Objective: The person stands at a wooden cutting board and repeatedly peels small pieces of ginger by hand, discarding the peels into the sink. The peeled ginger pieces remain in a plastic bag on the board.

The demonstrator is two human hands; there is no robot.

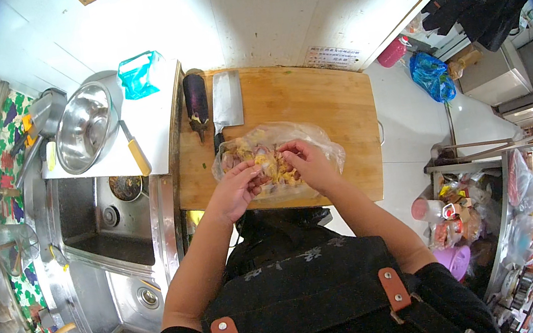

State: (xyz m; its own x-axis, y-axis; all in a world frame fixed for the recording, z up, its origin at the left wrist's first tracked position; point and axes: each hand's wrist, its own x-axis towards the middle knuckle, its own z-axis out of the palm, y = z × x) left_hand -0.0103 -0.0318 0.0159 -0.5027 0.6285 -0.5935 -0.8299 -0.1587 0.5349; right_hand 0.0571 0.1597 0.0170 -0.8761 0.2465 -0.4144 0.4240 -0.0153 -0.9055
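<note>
A clear plastic bag [321,136] lies near the front of the wooden board [311,94], full of chopped pieces of yellow and pinkish raw meat [251,147]. My left hand [237,190] is closed in a pinch on the bag's near left side. On the right, the fingers of my right hand [310,165] also pinch the plastic, a short way from the left ones. Beyond the bag a cleaver [227,100] lies flat, its dark handle reaching down to the bag's left edge. Left of the cleaver is a dark purple eggplant [195,98].
Left of the board, a white counter holds a steel bowl [83,128], a knife with a yellow handle [139,156] and a blue packet [140,75]. Nearer stands a double steel sink [111,255]. Crowded shelves [473,166] and a blue bag [432,76] are at the right.
</note>
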